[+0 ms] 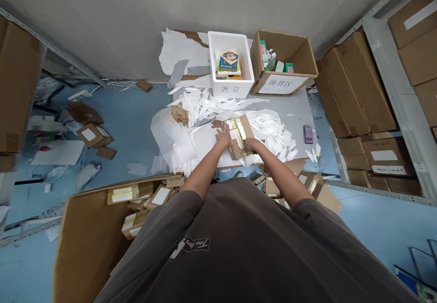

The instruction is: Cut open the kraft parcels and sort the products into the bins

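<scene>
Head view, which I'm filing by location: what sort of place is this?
Likely a warehouse returns room: metal shelving stacked with cartons, a big box of small parcels, and a tabletop box labelled 换货区, "exchange area".

Under both the left hand and right hand, the parcel is matt cardboard with glossy yellowish tape. Left of the left hand, the bag is translucent, creased plastic; right of the right hand, the strips look like smooth paper. Beyond both, the white box resembles matt foam.
</scene>
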Demonstrator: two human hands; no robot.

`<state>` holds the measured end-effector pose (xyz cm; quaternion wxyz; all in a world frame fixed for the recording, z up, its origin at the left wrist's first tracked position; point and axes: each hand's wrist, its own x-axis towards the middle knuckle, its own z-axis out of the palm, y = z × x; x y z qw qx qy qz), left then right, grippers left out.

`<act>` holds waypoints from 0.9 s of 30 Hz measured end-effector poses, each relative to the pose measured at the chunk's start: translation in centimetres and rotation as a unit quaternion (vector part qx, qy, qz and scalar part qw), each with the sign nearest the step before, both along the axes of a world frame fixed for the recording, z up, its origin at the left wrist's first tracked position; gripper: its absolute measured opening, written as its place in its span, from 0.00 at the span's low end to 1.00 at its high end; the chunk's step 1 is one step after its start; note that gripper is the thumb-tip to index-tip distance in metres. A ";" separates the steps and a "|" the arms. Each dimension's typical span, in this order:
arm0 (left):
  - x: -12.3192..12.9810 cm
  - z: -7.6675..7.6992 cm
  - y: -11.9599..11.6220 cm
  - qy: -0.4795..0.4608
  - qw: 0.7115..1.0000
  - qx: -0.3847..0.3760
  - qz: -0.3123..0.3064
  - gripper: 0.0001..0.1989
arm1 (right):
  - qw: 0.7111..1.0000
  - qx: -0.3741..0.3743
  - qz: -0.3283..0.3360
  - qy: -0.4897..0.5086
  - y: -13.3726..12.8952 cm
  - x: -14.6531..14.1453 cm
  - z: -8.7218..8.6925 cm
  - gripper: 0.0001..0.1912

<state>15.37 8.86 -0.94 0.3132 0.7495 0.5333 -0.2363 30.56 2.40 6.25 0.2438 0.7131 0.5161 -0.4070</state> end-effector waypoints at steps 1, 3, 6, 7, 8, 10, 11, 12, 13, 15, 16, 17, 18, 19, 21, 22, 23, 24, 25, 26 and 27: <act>0.2 -0.1 0.0 0.006 1.000 -0.002 0.000 0.82 | 0.999 -0.032 0.005 0.004 -1.3 0.4 0.1 0.24; 0.7 -0.3 0.1 0.021 1.000 -0.007 -0.003 0.83 | 0.998 -0.069 0.009 0.010 -3.8 0.9 0.3 0.21; 1.2 -0.4 0.2 0.031 0.999 -0.013 -0.002 0.83 | 0.999 -0.038 0.011 -0.003 -6.3 0.8 0.4 0.18; 1.3 -0.3 0.2 0.029 0.999 -0.014 0.002 0.83 | 1.000 -0.023 0.015 -0.011 -6.8 0.7 0.5 0.19; 1.3 -0.3 0.3 0.023 1.000 -0.015 0.006 0.84 | 1.000 -0.012 0.019 -0.020 -7.3 0.7 0.6 0.19; 0.9 -0.1 0.3 0.008 1.000 -0.014 0.013 0.84 | 0.999 0.001 0.020 -0.030 -8.1 1.0 0.9 0.20; 0.7 0.0 0.3 0.000 1.000 -0.012 0.011 0.84 | 0.999 0.006 0.015 -0.032 -8.6 1.5 1.1 0.19; 0.4 0.1 0.3 -0.007 1.000 -0.007 0.007 0.83 | 0.999 0.018 0.006 -0.033 -9.2 2.2 1.2 0.18; 0.2 0.2 0.2 -0.012 1.000 0.000 0.001 0.83 | 0.999 0.039 -0.009 -0.035 -9.8 3.0 1.2 0.18; -0.1 0.3 -0.2 -0.014 1.000 0.019 -0.005 0.82 | 0.992 0.106 -0.056 -0.046 -11.0 4.7 0.9 0.20; -0.1 0.4 -0.7 -0.010 1.000 0.029 -0.003 0.81 | 0.985 0.138 -0.088 -0.051 -11.4 5.5 0.5 0.23; 0.0 0.4 -1.3 -0.004 0.999 0.039 0.003 0.80 | 0.977 0.164 -0.122 -0.053 -11.6 6.2 -0.1 0.26; 0.2 0.5 -2.1 0.005 0.999 0.047 0.011 0.80 | 0.970 0.180 -0.155 -0.050 -11.6 6.6 -0.8 0.30; 0.5 0.6 -3.1 0.015 0.998 0.055 0.022 0.79 | 0.963 0.191 -0.183 -0.044 -11.4 6.9 -1.6 0.33; 1.0 0.8 -5.4 0.039 0.996 0.069 0.049 0.78 | 0.953 0.208 -0.216 -0.032 -10.7 7.0 -3.3 0.38; 1.3 0.9 -6.6 0.051 0.994 0.077 0.066 0.77 | 0.951 0.215 -0.222 -0.027 -10.2 7.0 -4.1 0.39; 1.5 1.0 -7.7 0.063 0.991 0.084 0.081 0.76 | 0.949 0.219 -0.227 -0.023 -9.6 6.9 -4.8 0.39; 1.8 1.2 -8.7 0.075 0.988 0.095 0.094 0.75 | 0.946 0.223 -0.232 -0.020 -9.1 6.9 -5.4 0.39; 2.0 1.5 -9.4 0.080 0.986 0.111 0.098 0.73 | 0.944 0.228 -0.239 -0.017 -8.6 7.0 -5.9 0.37; 2.4 1.7 -9.8 0.074 0.985 0.128 0.087 0.69 | 0.940 0.233 -0.248 -0.014 -8.2 7.2 -6.3 0.36; 2.9 2.0 -9.9 0.054 0.987 0.140 0.058 0.65 | 0.937 0.239 -0.255 -0.011 -7.8 7.4 -6.6 0.35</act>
